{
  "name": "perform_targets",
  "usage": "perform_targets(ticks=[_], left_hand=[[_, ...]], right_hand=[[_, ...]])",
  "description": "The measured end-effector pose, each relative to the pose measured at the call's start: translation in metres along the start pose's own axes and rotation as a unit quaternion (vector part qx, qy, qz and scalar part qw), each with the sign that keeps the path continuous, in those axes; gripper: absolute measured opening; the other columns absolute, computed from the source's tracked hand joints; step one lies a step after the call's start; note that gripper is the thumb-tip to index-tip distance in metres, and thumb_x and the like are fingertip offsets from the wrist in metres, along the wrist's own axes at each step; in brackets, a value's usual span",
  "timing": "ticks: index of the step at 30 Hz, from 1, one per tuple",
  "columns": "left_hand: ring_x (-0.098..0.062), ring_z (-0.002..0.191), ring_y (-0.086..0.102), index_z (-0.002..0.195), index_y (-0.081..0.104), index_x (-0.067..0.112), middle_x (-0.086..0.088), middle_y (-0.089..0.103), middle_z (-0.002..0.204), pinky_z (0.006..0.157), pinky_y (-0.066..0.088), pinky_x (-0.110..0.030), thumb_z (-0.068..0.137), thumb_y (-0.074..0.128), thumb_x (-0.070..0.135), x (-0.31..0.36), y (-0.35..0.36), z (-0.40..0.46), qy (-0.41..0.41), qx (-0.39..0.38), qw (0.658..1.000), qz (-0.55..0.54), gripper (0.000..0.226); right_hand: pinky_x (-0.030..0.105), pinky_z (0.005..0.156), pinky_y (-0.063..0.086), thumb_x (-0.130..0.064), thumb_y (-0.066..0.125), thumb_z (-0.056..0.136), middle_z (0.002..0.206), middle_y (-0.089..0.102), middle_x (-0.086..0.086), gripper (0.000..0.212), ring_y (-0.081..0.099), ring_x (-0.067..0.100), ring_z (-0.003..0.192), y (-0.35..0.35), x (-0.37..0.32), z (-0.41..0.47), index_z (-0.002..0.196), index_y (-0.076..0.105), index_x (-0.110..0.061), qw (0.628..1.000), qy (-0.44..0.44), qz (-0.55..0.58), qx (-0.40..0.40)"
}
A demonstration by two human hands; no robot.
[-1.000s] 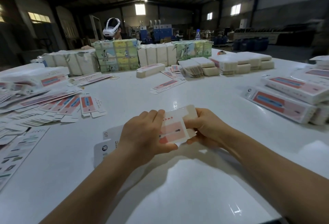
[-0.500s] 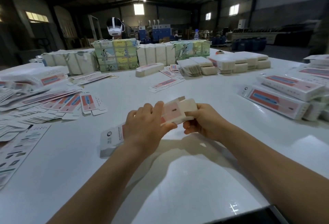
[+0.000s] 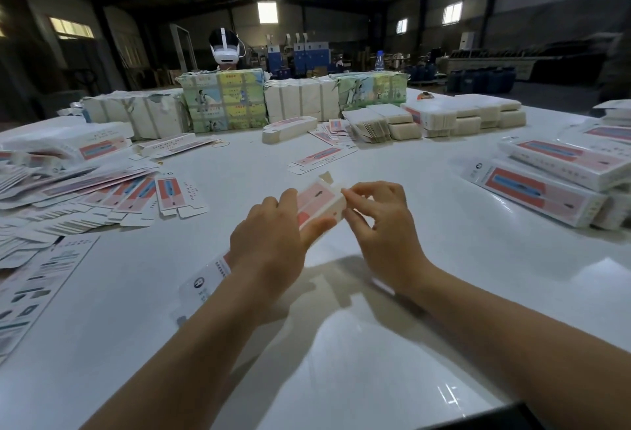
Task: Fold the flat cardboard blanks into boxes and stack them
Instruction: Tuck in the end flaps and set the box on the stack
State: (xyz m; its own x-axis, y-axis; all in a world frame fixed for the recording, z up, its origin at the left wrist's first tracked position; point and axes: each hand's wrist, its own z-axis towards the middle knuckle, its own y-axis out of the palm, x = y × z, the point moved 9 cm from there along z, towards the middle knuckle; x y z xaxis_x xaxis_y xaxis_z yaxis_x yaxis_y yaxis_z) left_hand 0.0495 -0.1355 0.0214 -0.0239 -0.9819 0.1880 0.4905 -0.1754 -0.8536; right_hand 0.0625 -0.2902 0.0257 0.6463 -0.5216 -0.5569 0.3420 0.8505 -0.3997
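Note:
A long white and pink cardboard box is raised off the white table, running from lower left to upper right. My left hand grips its middle, thumb on the near side. My right hand pinches a white flap at the box's far open end, where a small tab sticks up. The box's near end shows below my left wrist. Flat blanks lie fanned out at the left. Folded boxes are stacked at the right.
Bundles of white and green printed packs line the far side, with white stacks beside them. A single blank lies mid-table. A person wearing a white headset stands behind the bundles. A leaflet lies at the left edge.
The box has been lifted and squared up from a flatter shape. My right hand has shifted from holding the end to pinching its flap.

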Motion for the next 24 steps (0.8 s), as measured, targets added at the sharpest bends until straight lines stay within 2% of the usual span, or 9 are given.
perform_targets(ticks=[5, 8, 10, 12, 15, 17, 19, 21, 24], left_hand=[[-0.021, 0.094, 0.053, 0.134, 0.041, 0.022, -0.002, 0.058, 0.112, 0.072, 0.046, -0.035, 0.067, 0.008, 0.079, 0.007, -0.007, -0.003, 0.036, 0.031, 0.999, -0.007, 0.094], [-0.021, 0.097, 0.052, 0.135, 0.042, 0.022, -0.001, 0.058, 0.113, 0.073, 0.047, -0.035, 0.069, 0.015, 0.078, 0.007, -0.009, -0.002, 0.058, 0.025, 0.998, -0.031, 0.091], [-0.019, 0.096, 0.052, 0.135, 0.043, 0.022, 0.000, 0.058, 0.113, 0.074, 0.049, -0.037, 0.069, 0.017, 0.078, 0.007, -0.010, -0.001, 0.076, 0.017, 0.995, -0.065, 0.090], [-0.018, 0.095, 0.052, 0.136, 0.043, 0.023, 0.001, 0.058, 0.114, 0.074, 0.051, -0.038, 0.069, 0.019, 0.078, 0.008, -0.010, -0.001, 0.090, 0.008, 0.991, -0.096, 0.089], [-0.017, 0.094, 0.052, 0.136, 0.043, 0.022, 0.001, 0.058, 0.115, 0.073, 0.052, -0.038, 0.070, 0.020, 0.077, 0.009, -0.012, -0.002, 0.099, 0.002, 0.990, -0.099, 0.089], [-0.017, 0.094, 0.052, 0.136, 0.042, 0.024, 0.002, 0.058, 0.116, 0.072, 0.052, -0.037, 0.070, 0.018, 0.077, 0.010, -0.012, -0.003, 0.093, 0.002, 0.992, -0.086, 0.089], [-0.017, 0.095, 0.052, 0.136, 0.042, 0.025, 0.003, 0.059, 0.114, 0.069, 0.049, -0.034, 0.069, 0.014, 0.077, 0.010, -0.011, -0.004, 0.085, 0.007, 0.994, -0.068, 0.089], [-0.018, 0.094, 0.052, 0.135, 0.043, 0.025, 0.002, 0.059, 0.110, 0.064, 0.041, -0.030, 0.070, 0.011, 0.077, 0.012, -0.011, -0.005, 0.077, 0.020, 0.996, -0.044, 0.089], [-0.021, 0.094, 0.052, 0.135, 0.043, 0.021, -0.001, 0.059, 0.107, 0.063, 0.036, -0.031, 0.071, 0.007, 0.075, 0.016, -0.011, -0.006, 0.072, 0.039, 0.997, 0.003, 0.091]], right_hand=[[0.035, 0.094, 0.038, -0.002, 0.060, 0.089, 0.103, 0.064, -0.001, 0.022, 0.041, 0.016, 0.107, -0.002, -0.003, -0.003, 0.106, 0.073, -0.010, 0.999, 0.009, 0.039, -0.007], [0.036, 0.106, 0.032, -0.003, 0.057, 0.088, 0.123, 0.056, -0.001, 0.020, 0.035, 0.014, 0.120, -0.003, -0.006, -0.001, 0.100, 0.072, -0.009, 0.998, 0.009, 0.061, -0.023], [0.029, 0.113, 0.020, -0.012, 0.049, 0.086, 0.137, 0.043, -0.008, 0.023, 0.025, 0.009, 0.133, 0.000, -0.008, 0.000, 0.096, 0.069, -0.009, 0.996, 0.014, 0.075, -0.056], [0.030, 0.116, 0.016, -0.017, 0.044, 0.082, 0.140, 0.038, -0.015, 0.026, 0.018, 0.005, 0.138, 0.001, -0.011, 0.001, 0.095, 0.065, -0.013, 0.992, 0.013, 0.092, -0.081], [0.052, 0.112, 0.026, -0.016, 0.047, 0.080, 0.127, 0.048, -0.017, 0.033, 0.037, 0.008, 0.130, -0.007, -0.017, 0.001, 0.110, 0.051, -0.031, 0.990, 0.009, 0.124, -0.061], [0.057, 0.107, 0.030, -0.014, 0.051, 0.083, 0.120, 0.050, -0.016, 0.048, 0.047, 0.000, 0.117, -0.011, -0.019, -0.001, 0.127, 0.040, -0.029, 0.993, -0.004, 0.114, -0.034], [0.060, 0.106, 0.030, -0.007, 0.051, 0.087, 0.120, 0.055, -0.009, 0.055, 0.044, -0.010, 0.107, -0.008, -0.021, -0.005, 0.140, 0.036, -0.018, 0.997, -0.019, 0.072, -0.024], [0.062, 0.105, 0.030, -0.005, 0.044, 0.089, 0.124, 0.059, 0.005, 0.053, 0.038, -0.003, 0.111, -0.002, -0.023, -0.009, 0.142, 0.037, -0.006, 0.999, -0.028, 0.042, -0.020], [0.060, 0.108, 0.028, -0.011, 0.035, 0.089, 0.134, 0.052, 0.011, 0.055, 0.027, 0.004, 0.121, 0.006, -0.024, -0.011, 0.143, 0.036, -0.003, 0.998, -0.008, 0.033, -0.051]])
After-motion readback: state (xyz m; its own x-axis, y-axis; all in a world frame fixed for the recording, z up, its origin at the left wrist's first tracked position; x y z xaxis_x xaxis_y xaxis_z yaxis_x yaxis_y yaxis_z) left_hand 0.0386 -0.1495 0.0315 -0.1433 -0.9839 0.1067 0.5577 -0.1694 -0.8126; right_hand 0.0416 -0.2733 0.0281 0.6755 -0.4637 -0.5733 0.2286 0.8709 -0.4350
